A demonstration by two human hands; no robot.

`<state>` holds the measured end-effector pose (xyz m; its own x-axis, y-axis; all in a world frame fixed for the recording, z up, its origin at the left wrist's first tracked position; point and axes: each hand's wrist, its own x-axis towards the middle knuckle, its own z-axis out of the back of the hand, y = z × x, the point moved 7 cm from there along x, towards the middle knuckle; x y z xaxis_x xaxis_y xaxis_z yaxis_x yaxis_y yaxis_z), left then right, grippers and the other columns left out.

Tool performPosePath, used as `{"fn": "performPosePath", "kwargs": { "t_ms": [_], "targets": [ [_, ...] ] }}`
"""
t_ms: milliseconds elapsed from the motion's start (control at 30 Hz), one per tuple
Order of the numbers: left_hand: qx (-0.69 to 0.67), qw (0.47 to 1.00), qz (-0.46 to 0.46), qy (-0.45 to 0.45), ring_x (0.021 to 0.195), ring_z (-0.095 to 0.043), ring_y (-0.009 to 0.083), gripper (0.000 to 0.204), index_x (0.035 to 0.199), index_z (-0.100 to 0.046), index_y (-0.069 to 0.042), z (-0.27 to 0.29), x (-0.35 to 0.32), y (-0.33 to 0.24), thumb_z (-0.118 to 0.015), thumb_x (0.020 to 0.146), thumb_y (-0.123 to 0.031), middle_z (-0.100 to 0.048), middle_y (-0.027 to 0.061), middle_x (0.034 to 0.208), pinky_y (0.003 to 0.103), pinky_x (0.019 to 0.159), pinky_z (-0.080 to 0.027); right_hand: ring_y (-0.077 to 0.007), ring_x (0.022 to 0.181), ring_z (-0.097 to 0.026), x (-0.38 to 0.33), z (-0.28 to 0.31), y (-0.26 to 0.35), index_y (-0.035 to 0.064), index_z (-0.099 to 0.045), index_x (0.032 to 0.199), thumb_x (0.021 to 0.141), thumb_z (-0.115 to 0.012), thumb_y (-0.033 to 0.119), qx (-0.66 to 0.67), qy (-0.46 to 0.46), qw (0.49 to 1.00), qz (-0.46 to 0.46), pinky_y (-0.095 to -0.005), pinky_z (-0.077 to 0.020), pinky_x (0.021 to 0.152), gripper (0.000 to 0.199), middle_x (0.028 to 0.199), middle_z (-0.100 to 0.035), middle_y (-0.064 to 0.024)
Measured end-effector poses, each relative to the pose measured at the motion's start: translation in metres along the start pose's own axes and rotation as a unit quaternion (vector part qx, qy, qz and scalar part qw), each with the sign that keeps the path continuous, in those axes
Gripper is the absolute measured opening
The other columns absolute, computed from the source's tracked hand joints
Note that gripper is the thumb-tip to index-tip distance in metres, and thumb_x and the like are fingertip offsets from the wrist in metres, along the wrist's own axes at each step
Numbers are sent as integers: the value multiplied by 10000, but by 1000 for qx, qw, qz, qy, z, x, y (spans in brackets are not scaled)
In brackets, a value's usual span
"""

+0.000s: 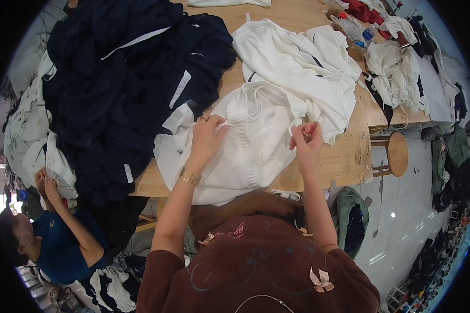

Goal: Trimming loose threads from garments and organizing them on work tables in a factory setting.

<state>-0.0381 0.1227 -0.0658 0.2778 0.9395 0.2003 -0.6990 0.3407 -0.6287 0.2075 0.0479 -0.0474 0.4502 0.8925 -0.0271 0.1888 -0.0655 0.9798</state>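
Note:
White pants (232,148) with a gathered elastic waistband and a white drawstring lie spread at the table's near edge in front of me. My left hand (208,136) is closed on a fold of their cloth, left of the waistband. At their right edge my right hand (306,140) is closed, thumb and fingers pinched together. What its fingertips hold, if anything, is too small to make out. Beyond the pants lies a pile of white garments (292,52) with dark trim and loose cords.
A large heap of navy garments (99,99) covers the table's left side. The wooden table (350,156) ends near a round stool (398,154) at right. White cloth bundles (394,73) lie far right. At left a co-worker (62,235) in blue handles white cloth.

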Motion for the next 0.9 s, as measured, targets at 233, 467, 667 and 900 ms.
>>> {"fn": "performPosePath", "kwargs": {
  "t_ms": [233, 467, 667, 900],
  "targets": [
    [-494, 853, 155, 68, 780, -528, 64, 182, 972, -539, -24, 20, -15, -48, -579, 874, -172, -591, 21, 866, 197, 699, -416, -52, 610, -450, -17, -54, 24, 108, -342, 783, 811, -613, 22, -19, 131, 991, -15, -199, -364, 520, 285, 762, -466, 6],
    [-425, 901, 86, 11, 968, -539, 109, 368, 1087, -513, -35, 40, -24, -83, -688, 774, -116, -550, 104, 1084, 274, 762, -463, -34, 624, -356, -17, -78, 25, 113, -367, 774, 787, -662, 46, 57, 147, 987, -31, -182, -314, 543, 303, 708, -387, 61],
    [-305, 952, -24, -11, 848, -527, 98, 445, 1117, -574, -51, 50, -27, -102, -743, 706, -73, -581, 39, 947, 214, 730, -440, -27, 640, -407, -21, -73, 25, 127, -368, 775, 777, -659, 1, 209, 137, 957, -145, -182, -333, 547, 317, 716, -403, 62],
    [-357, 925, 127, 36, 730, -573, 130, 368, 1050, -609, -25, 30, -30, -93, -726, 708, -95, -624, 70, 826, 243, 672, -464, -24, 661, -406, -23, -68, 19, 126, -370, 779, 784, -660, 12, 188, 141, 961, -144, -178, -332, 571, 312, 721, -405, 64]
  ]
}}
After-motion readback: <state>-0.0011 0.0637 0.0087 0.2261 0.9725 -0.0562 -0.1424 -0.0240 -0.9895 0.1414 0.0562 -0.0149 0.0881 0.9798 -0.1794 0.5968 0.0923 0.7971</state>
